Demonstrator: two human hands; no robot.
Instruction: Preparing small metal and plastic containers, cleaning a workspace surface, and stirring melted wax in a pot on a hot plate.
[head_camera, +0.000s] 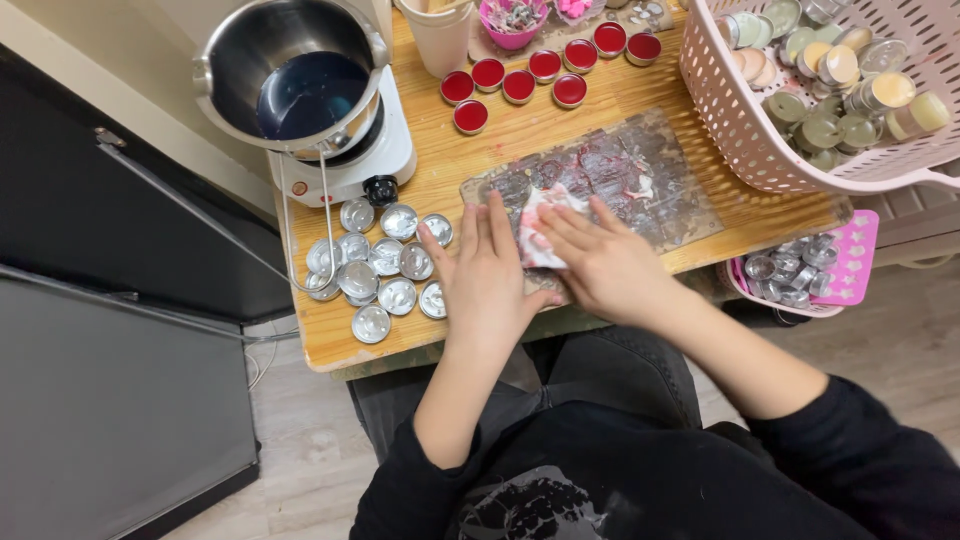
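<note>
Pressing flat on a crumpled white tissue (540, 235), right hand (600, 265) lies fingers extended toward 10 o'clock, palm down, not clenched; tissue pinned beneath fingertips rather than pinched. Tissue stained pink-red, resting on near-left corner of a clear plastic sheet (620, 180) smeared with red and white residue. Sheet's long axis noted as running from 8 o'clock to 2 o'clock across the wooden surface (440, 180).

Left hand (487, 275) laid open and flat just at 9 o'clock of the tissue, fingers pointing to 12 o'clock, touching the sheet's left edge and holding nothing. Both hands adjacent, thumbs nearly meeting; right hand the nearer to the tissue, being directly upon it. Remaining soiled area of the sheet extends from the tissue toward 2 o'clock, away from the body.

Cluster of empty silver tins (385, 265) noted at 9 o'clock of the left hand, close to its little finger. Red-filled tins (545, 70) ranged at 12 o'clock, well apart from the hands. Steel pot (295, 75) on white hot plate (345, 165) at 11 o'clock. Pink perforated basket (760, 130) of lidded tins at 2 o'clock, beyond the sheet's far end.
</note>
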